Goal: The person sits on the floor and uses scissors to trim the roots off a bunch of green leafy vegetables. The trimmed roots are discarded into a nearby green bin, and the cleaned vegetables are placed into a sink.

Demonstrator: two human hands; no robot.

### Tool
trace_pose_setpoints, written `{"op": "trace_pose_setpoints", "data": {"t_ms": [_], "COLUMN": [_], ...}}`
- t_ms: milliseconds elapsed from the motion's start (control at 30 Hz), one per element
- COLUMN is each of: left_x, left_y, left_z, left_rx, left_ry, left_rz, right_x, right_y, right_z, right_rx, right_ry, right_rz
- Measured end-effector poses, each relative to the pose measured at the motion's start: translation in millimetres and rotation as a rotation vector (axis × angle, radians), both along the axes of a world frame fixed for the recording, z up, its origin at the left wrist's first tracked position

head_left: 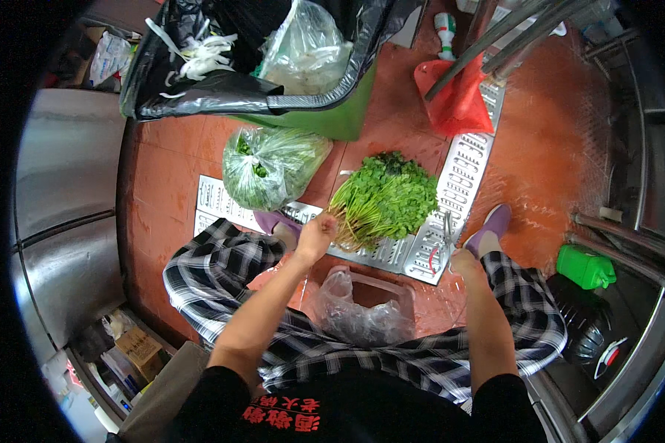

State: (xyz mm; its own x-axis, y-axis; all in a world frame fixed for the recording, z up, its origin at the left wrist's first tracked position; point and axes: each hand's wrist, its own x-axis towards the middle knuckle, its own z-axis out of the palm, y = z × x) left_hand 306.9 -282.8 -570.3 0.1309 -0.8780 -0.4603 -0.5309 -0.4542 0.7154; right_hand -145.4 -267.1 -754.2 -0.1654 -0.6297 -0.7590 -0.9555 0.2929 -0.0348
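Note:
My left hand [318, 235] is closed at the stem and root end of a large bunch of leafy green herbs, which look like cilantro [391, 196]. The leaves point away to the right, and the bunch lies over the metal drain grate. My right hand [462, 263] is closed around a slim shiny metal tool [448, 230] that points up and away. A small red curved piece shows beside it, and I cannot tell whether it belongs to the tool. A knotted clear plastic bag of greens [270, 166] stands left of the herbs.
A green bin [310, 122] with a black liner holds white scraps and a plastic bag. A red dustpan-like piece [454, 96] stands beyond the grate [462, 166]. Between my legs is a tub [403, 292] with a clear bag. A green jug [585, 267] lies right, on wet red tiles.

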Motion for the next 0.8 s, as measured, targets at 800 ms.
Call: {"op": "trace_pose_setpoints", "data": {"t_ms": [800], "left_x": [-24.5], "left_y": [4.7], "left_z": [-175.8], "left_rx": [0.348], "left_ry": [0.428], "left_rz": [0.976], "right_x": [58.4], "right_y": [30.7], "right_z": [-10.9], "right_rx": [-0.427], "right_ry": [-0.067], "right_rz": [-0.402]}}
